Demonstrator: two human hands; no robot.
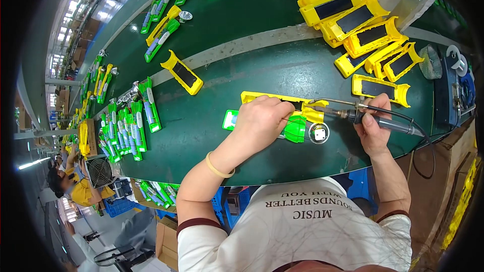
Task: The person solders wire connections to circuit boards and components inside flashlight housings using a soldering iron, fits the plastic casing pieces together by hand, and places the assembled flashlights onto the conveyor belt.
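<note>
My right hand (374,133) grips a soldering iron (396,125), its tip pointing left at a yellow housing half (257,95). A thin curved metal tube is attached along the iron and reaches over the housing. My left hand (263,120) is closed in a pinch at the housing's near edge; its fingertips hide what they hold, and thin wires show beside them. Under and beside the left hand lies a green housing half (295,131), with a round clear reflector and square white LED (319,133) at its right end.
Several yellow housings with dark panels (348,20) are piled at the far right, one (182,72) alone left of centre. Green lamp halves (123,128) crowd the left. A metal strip (227,53) crosses the green bench. A blue box-shaped unit (446,90) with a wire spool stands right.
</note>
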